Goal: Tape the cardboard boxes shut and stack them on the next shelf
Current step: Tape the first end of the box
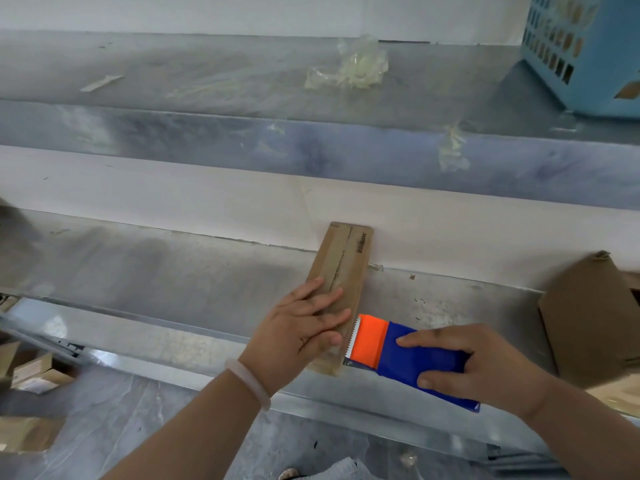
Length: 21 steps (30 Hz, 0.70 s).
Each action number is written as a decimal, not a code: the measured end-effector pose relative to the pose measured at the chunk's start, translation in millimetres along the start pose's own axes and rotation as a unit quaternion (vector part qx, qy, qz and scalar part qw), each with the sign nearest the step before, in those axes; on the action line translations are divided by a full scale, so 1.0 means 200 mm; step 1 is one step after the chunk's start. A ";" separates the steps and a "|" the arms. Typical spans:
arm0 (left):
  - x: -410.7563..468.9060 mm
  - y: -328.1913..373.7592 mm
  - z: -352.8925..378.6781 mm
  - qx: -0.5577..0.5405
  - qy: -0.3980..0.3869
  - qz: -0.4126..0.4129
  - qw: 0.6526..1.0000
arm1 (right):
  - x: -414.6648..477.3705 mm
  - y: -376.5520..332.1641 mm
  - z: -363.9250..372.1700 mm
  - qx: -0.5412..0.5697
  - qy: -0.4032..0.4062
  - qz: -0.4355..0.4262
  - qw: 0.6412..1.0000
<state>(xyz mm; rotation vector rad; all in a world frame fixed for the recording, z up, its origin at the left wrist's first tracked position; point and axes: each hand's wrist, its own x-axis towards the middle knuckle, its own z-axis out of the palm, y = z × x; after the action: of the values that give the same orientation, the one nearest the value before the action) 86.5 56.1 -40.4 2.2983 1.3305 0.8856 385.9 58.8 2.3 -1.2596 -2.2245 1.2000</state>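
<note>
Head view, cardboard box [349, 268], slim, flat, brown

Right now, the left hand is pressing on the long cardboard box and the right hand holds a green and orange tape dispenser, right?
Not quite: the head view shows the tape dispenser is blue and orange, not green. The left hand does press on the long cardboard box, and the right hand holds the dispenser.
</note>
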 end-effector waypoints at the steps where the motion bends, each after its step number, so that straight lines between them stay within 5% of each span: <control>1: 0.00 -0.01 0.00 0.002 0.003 0.004 1.000 | -0.01 0.01 -0.01 0.014 0.000 0.007 1.000; 11: 0.01 -0.01 -0.01 0.046 -0.010 0.037 0.998 | -0.15 0.00 -0.23 0.058 -0.050 0.042 0.996; 16: 0.02 0.00 -0.01 0.040 -0.001 0.039 0.998 | -0.14 -0.08 -0.20 -0.062 -0.075 0.073 0.993; 21: 0.01 0.00 -0.01 0.036 -0.009 0.036 0.999 | -0.10 -0.17 -0.01 -0.229 -0.013 0.088 0.969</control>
<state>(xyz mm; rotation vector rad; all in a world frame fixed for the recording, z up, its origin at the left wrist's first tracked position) 86.5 57.2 -38.1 2.4167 1.3008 0.8506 379.6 34.8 34.0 -1.6462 -2.5460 0.7773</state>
